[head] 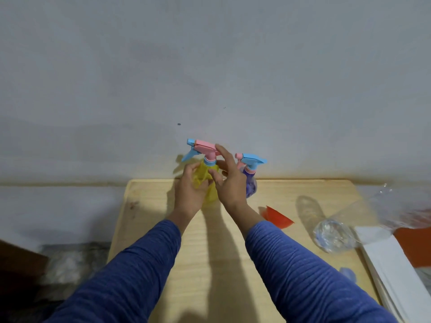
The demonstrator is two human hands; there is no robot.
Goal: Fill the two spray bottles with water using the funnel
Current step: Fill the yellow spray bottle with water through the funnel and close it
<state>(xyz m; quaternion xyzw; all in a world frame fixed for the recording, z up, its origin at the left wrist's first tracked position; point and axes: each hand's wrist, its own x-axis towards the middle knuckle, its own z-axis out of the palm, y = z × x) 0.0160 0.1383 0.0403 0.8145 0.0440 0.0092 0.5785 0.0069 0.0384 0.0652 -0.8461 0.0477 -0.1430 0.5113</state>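
Observation:
A yellow spray bottle (208,180) with a pink and blue trigger head (202,148) stands at the far middle of the wooden table (233,264). My left hand (190,186) grips its body from the left. My right hand (229,177) is at its right side with fingers spread, the fingertips reaching up to the pink head. Just behind my right hand stands a purple spray bottle (250,180) with a blue and pink head. A red funnel (277,217) lies on the table to the right. A clear plastic water bottle (332,234) stands further right.
A grey wall rises right behind the table's far edge. A blue cap (348,273) lies near the right edge. White boards (394,264) and clear plastic wrap (401,206) sit off the table's right side. Dark clutter lies at the lower left.

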